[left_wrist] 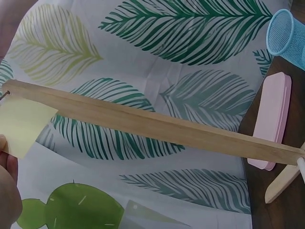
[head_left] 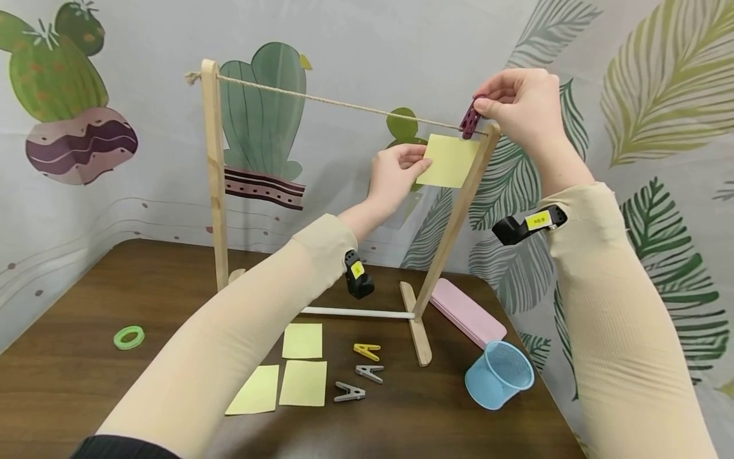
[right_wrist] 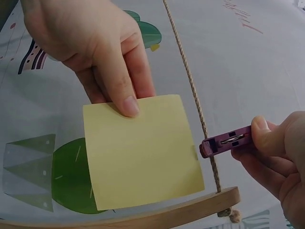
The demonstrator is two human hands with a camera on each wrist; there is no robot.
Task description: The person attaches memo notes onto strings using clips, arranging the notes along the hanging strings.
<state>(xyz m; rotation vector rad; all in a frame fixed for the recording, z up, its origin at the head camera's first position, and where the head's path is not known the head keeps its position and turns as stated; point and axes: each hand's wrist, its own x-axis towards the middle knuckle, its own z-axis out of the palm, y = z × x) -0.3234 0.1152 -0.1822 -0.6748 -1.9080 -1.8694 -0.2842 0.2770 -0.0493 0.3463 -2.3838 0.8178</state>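
Note:
A yellow sticky note (head_left: 450, 160) is pinched by its left edge between the thumb and fingers of my left hand (head_left: 395, 173). It hangs just below the rope (head_left: 344, 105), near the right post (head_left: 459, 223). In my right hand (head_left: 524, 105), thumb and fingers pinch a purple clothespin (head_left: 470, 121). The right wrist view shows the clothespin (right_wrist: 226, 141) crossing the rope (right_wrist: 190, 83) close to the post's end, with the sticky note (right_wrist: 143, 152) apart from it by a small gap. In the left wrist view only the edge of the note (left_wrist: 24, 123) and part of my hand show.
On the table (head_left: 172, 280) lie several more sticky notes (head_left: 302, 384), a yellow clothespin (head_left: 367, 350) and two grey clothespins (head_left: 350, 392). A green tape roll (head_left: 129, 337) is at left. To the right are a pink case (head_left: 467, 312) and a blue mesh cup (head_left: 496, 379).

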